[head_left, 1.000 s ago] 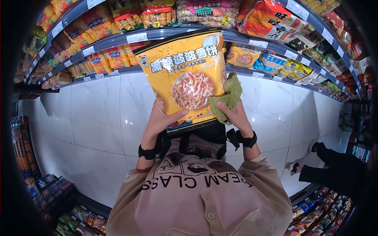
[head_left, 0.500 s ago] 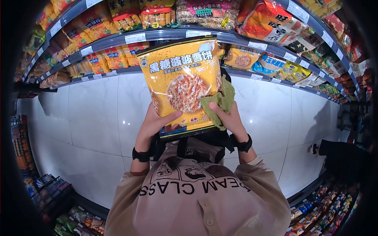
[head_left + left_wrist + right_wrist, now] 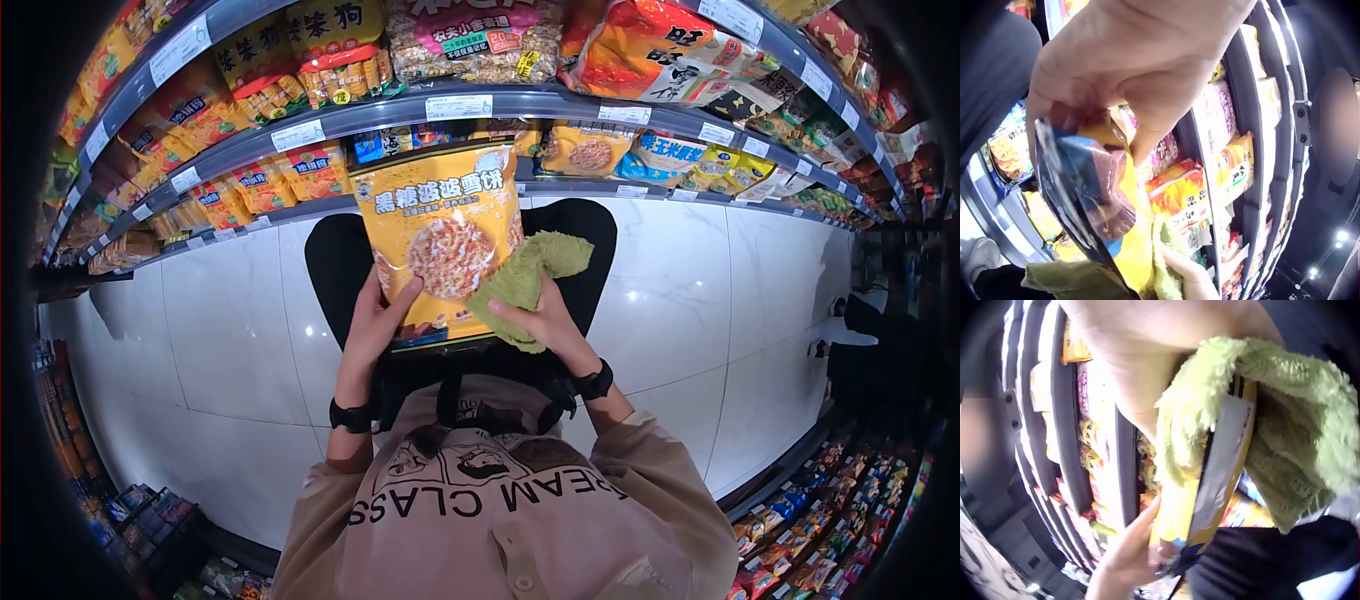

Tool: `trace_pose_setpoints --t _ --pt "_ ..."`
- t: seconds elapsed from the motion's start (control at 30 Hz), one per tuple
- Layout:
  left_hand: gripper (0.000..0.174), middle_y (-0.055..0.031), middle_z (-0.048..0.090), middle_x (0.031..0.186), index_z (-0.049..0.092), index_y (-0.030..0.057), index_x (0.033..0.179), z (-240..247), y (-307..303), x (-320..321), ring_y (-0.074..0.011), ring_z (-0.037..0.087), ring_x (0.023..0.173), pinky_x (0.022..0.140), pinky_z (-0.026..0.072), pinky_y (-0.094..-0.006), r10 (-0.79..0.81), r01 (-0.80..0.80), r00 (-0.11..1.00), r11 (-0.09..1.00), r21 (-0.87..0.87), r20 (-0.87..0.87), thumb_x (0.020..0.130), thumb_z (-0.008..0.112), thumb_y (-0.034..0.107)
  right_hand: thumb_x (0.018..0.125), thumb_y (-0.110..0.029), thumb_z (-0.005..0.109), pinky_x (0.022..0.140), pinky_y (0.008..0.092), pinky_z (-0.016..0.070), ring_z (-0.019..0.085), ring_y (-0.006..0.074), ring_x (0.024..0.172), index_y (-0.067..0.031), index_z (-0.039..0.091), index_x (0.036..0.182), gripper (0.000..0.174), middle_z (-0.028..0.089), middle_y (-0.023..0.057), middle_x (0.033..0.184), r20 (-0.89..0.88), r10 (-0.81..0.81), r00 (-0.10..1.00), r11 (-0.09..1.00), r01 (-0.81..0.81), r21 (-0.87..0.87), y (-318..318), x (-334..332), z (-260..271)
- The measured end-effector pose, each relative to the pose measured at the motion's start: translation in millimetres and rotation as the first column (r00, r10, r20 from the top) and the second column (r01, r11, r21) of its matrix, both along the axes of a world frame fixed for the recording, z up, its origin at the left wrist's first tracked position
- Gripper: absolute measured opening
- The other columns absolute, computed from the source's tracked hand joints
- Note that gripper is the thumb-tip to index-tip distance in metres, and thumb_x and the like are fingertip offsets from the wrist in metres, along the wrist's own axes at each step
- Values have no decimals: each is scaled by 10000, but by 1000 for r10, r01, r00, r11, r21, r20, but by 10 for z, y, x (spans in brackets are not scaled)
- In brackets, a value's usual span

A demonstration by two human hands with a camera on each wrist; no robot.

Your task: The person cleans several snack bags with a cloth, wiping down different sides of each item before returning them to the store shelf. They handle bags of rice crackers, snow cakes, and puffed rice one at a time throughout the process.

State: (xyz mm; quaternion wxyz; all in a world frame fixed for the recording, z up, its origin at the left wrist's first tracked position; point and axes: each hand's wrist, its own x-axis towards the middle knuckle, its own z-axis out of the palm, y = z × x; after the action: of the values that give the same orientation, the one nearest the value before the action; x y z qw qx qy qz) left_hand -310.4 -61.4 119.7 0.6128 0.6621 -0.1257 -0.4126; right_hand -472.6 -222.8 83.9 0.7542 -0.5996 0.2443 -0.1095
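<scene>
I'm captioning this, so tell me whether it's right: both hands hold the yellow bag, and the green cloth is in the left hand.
Not quite: the green cloth is in the right hand, not the left hand, as the head view shows. Both hands do hold the yellow bag.

A shop, in its snack aisle: beyond the left hand and right hand, tiered shelves carry rows of bagged snacks, with price labels along their edges. Shiny marble-patterned floor tiles spread below; another packet-filled rack stands behind the right hand's side.
</scene>
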Motion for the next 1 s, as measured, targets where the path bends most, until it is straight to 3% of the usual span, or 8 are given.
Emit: trace_pose_setpoints --t 0.13,0.27,0.4,0.6,0.73,0.8,0.93,1.0 --pt "387 -72 605 979 498 -31 1115 -295 -280 107 -64 561 836 687 450 -199 -36 30 995 998 59 90 847 623 219 749 -253 710 850 314 445 588 207 969 47 475 1120 532 601 136 1034 -166 -167 972 967 128 -219 -228 129 -220" --pt "370 -62 625 837 541 -18 1036 -1036 -648 460 -74 579 651 569 468 -202 -77 107 974 985 132 -214 840 625 285 754 -313 693 821 336 449 601 271 944 49 529 1055 499 615 169 1011 -340 -323 883 900 176 -399 -424 286 -455" --pt "302 -45 620 825 508 23 1082 -1374 -1124 478 -74 577 596 471 455 -202 -28 21 997 995 -101 -68 846 615 178 743 -308 705 804 347 457 603 282 939 61 519 1057 519 620 188 986 -213 -404 890 870 302 -390 -747 321 -1001" --pt "409 -64 579 1044 429 56 1187 -1660 -1703 750 -114 593 830 568 506 -214 2 1 1000 991 -131 18 819 608 49 709 -217 732 782 345 467 613 264 902 64 502 1052 500 621 184 962 -291 -413 863 851 252 -460 -1316 671 -1460" --pt "409 -71 556 1062 426 56 1184 -1702 -1991 955 -133 592 859 586 526 -238 109 -104 994 983 -150 26 815 598 28 710 -184 697 793 366 462 608 316 916 28 494 1079 472 631 179 949 -32 -464 885 802 404 -441 -1595 1065 -1676" --pt "409 -79 543 1045 416 39 1182 -2012 -2120 1168 -158 596 849 598 543 -257 33 -21 980 998 -63 197 813 593 20 734 -172 690 828 331 448 600 255 945 20 491 1115 471 620 146 1019 -293 -471 832 796 258 -548 -1745 1205 -1752" --pt "408 -157 558 1107 528 43 1115 -2448 -2272 1408 -315 608 865 740 495 -367 -148 61 954 946 318 260 750 650 177 771 -170 556 795 369 445 594 336 930 50 569 983 305 631 206 921 -344 -516 784 736 200 -646 -1932 1384 -1779" --pt "463 -162 554 1134 528 42 1124 -2537 -2253 1419 -353 585 915 812 467 -377 -178 67 940 933 353 291 747 636 288 754 -176 542 780 406 443 581 375 910 40 586 942 290 620 233 903 -424 -522 740 753 166 -637 -2002 1441 -1810"
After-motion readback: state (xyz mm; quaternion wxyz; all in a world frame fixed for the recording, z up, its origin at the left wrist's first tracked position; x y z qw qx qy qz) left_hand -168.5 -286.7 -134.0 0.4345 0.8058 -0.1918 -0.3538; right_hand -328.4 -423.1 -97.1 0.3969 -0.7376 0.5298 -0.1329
